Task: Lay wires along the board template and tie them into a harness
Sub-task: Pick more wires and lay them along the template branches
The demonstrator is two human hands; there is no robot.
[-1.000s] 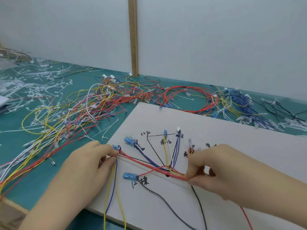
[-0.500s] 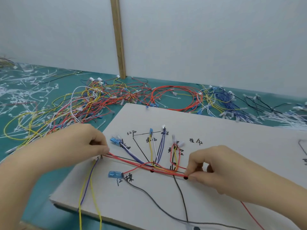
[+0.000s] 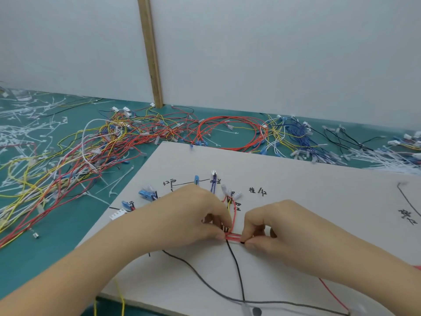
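Left hand [image 3: 182, 221]: fingers curled tight, thumb and forefinger pinching the red wires [image 3: 232, 237] at their left end, knuckles covering part of the drawn template
Right hand [image 3: 273, 226]: fingers curled in, thumb and forefinger pinching the same red strands at their right end, just beside the left hand
Red wires: a short flat run, roughly three strands side by side, stretched taut between the two pinches on the board [image 3: 319, 201]; exact count hard to tell
Black wire [image 3: 235, 265]: one, dropping from under the red run toward 6 o'clock
Grey wire [image 3: 196, 269]: one, curving across the board's near edge toward 5 o'clock
Blue connectors [image 3: 145, 194]: at least three in view at 10 to 12 o'clock of the left hand
White connector [image 3: 117, 214]: one, at 9 o'clock of the left hand, on the board's edge
Loose wire pile [image 3: 95, 151]: red, yellow, white and blue, spread over the green bench [image 3: 45, 258] from 9 to 1 o'clock of the board, too tangled to count
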